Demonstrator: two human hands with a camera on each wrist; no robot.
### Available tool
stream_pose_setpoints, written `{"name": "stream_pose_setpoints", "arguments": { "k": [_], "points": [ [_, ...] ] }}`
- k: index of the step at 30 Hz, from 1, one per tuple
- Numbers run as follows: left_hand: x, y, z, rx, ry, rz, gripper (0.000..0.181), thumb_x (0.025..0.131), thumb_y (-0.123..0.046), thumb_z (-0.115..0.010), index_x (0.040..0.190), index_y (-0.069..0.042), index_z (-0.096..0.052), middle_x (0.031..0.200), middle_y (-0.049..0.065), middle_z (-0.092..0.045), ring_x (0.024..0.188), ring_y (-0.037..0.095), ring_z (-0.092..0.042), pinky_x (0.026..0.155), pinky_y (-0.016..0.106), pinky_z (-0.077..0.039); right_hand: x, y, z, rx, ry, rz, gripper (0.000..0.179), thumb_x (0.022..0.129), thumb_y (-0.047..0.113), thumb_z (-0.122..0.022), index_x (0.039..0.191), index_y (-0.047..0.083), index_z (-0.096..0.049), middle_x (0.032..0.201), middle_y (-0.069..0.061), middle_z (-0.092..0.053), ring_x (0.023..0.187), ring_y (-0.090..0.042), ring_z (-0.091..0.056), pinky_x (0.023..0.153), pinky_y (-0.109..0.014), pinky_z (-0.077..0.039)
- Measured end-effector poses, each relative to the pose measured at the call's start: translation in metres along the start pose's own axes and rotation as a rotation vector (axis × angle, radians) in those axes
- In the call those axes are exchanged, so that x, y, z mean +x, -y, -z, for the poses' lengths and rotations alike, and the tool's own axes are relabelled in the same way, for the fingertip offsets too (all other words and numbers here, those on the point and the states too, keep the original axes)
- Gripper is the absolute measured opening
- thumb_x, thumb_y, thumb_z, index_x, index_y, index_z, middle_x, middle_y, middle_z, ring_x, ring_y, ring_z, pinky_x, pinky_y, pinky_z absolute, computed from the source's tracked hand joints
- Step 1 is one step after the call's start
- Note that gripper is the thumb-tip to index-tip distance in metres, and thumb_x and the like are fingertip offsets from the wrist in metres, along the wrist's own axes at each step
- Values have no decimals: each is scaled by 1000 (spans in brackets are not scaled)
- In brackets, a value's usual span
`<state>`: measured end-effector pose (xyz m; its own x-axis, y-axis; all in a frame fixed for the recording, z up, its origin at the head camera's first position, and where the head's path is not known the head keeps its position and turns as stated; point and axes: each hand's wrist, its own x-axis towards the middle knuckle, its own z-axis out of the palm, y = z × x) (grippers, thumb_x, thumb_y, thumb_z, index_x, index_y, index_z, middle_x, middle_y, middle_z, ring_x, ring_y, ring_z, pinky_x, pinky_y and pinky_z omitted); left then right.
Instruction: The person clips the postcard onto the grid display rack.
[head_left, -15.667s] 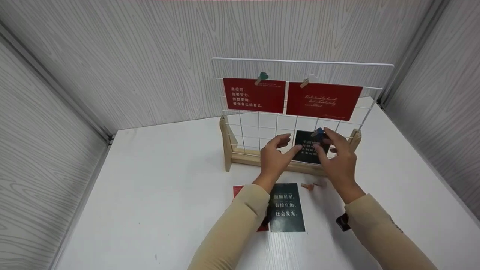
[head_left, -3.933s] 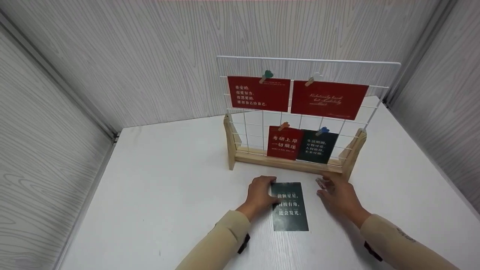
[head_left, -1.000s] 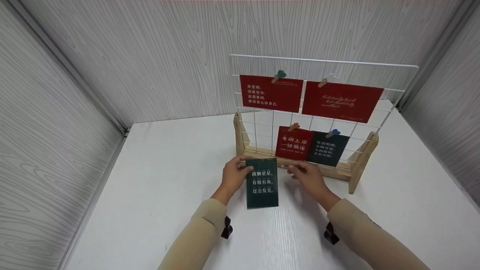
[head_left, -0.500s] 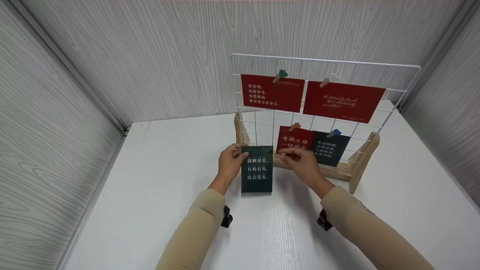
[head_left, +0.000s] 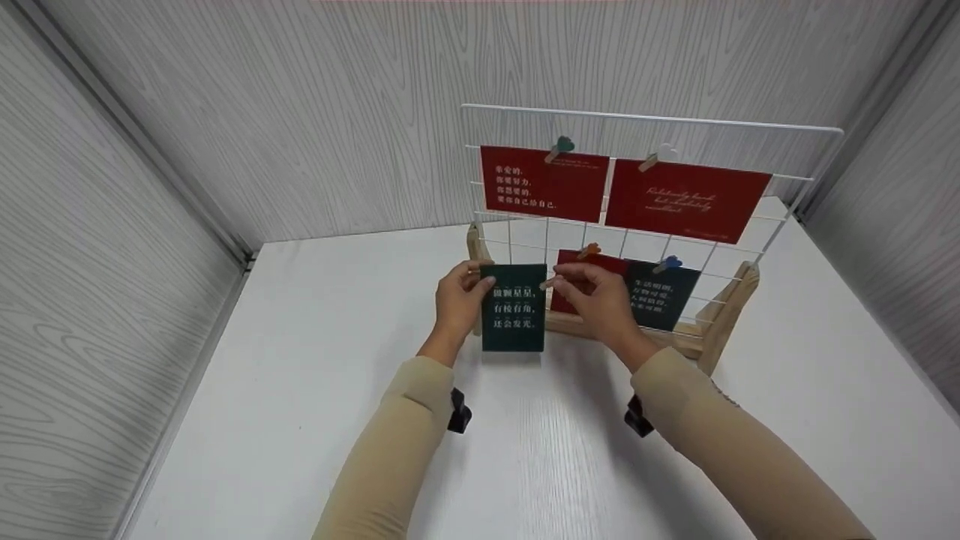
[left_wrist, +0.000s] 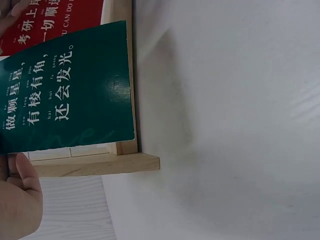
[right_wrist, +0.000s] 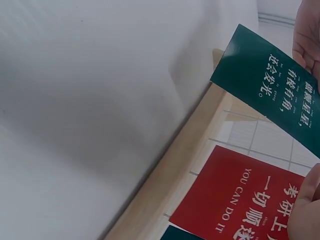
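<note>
My left hand (head_left: 459, 304) pinches a dark green card (head_left: 514, 322) with white writing by its upper left edge. The card is upright in front of the lower left part of a white wire grid (head_left: 529, 244), above the table. At the card's upper right edge, my right hand (head_left: 604, 300) pinches a small wooden clothespin (head_left: 545, 284), mostly hidden by the fingers. Whether it bites the card cannot be made out. Behind the right hand hang a red card (right_wrist: 220, 192) and a smaller green card (head_left: 664, 296), held by orange (head_left: 591, 250) and blue (head_left: 669, 262) clothespins.
Two larger red cards (head_left: 540, 187) hang in the grid's upper row under a green clothespin (head_left: 561, 146) and a white one (head_left: 660, 155). Wooden feet (head_left: 727, 319) support the grid on a white table (head_left: 315, 360). Pale wood-grain walls (head_left: 345, 112) enclose it.
The green card, lying on the table seconds ago, has been lifted and brought up to the grid by my left hand. My right hand has followed it up and left with the clothespin.
</note>
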<state>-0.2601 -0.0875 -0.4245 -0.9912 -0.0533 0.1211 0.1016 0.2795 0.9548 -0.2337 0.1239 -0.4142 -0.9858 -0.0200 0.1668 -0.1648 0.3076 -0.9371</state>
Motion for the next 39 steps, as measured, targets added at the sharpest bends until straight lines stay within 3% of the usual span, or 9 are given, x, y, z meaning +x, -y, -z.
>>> {"name": "stream_pose_setpoints", "arguments": {
  "k": [6,18,29,39],
  "points": [
    [6,-8,-3,-19,-2,-18,24,93,-8,-62,116,-9,-64,98,5,-70,88,17,-64,82,33,-51,8,11,1,13,-56,52,25,89,19,-68,113,12,-69,105,0,-66,94,-13,-59,87,-25,-49],
    [13,-15,-8,5,-42,-45,22,94,-7,-60,115,-11,-63,100,4,-68,90,15,-63,83,31,-50,18,24,1,-70,-187,89,23,89,24,-69,109,15,-71,94,2,-69,82,-13,-62,67,-23,-51],
    [14,-20,-14,40,-88,-39,21,94,-8,-60,114,-13,-64,102,4,-68,90,15,-61,83,31,-48,23,34,1,-113,-187,64,22,89,19,-69,109,12,-72,91,-2,-71,71,-20,-67,54,-21,-49],
    [16,-22,-18,74,-112,-49,21,93,-9,-60,113,-12,-64,102,5,-68,90,15,-61,83,32,-47,26,37,1,-142,-192,64,19,90,21,-67,106,12,-73,83,-9,-70,61,-14,-63,41,-22,-43]
  ]
}}
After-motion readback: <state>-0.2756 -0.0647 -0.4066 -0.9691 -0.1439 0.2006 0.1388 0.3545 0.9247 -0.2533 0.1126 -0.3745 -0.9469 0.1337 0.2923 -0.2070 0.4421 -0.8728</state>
